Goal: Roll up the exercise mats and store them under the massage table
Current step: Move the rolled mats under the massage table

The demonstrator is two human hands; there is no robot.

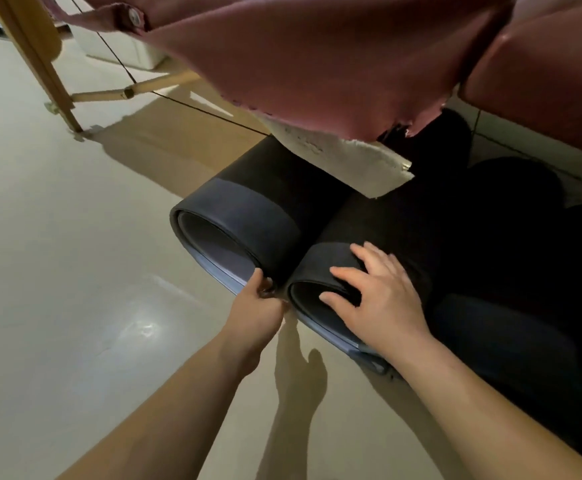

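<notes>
Left mat [248, 209] edge is pinched by left grip [258, 301]; right mat [320, 261] is pressed by spread right grip [376, 299]. A square push is advised.

My bare forearms reach forward, side by side. My left hand [260, 299] curls, thumb and fingers pinching the edge of a rolled exercise mat [248, 209]. My right hand [378, 299] lies palm down, fingers spread.

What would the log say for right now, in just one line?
left hand pinches left mat roll edge | right hand presses right mat roll | rolls partly under massage table
</notes>
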